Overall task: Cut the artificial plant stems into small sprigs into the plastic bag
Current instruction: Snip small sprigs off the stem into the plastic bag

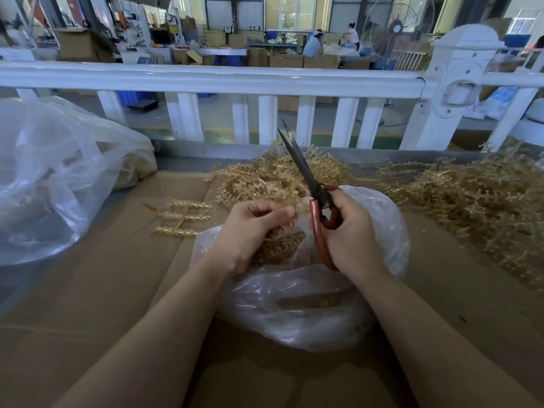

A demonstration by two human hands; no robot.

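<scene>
Head view: clear plastic bag (294, 304) part-filled with cut sprigs; golden stem piles (471, 201) uncut. Left hand (253, 228) pinching stem piece, right hand (350, 228) gripping red-handled scissors (316, 201).

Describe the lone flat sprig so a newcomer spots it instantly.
Start at the cardboard tabletop, left of the small plastic bag under the hands. The sprig lies flat there alone: three studded golden rows joined by one stem, apart from the tangled stem pile behind it.
</scene>
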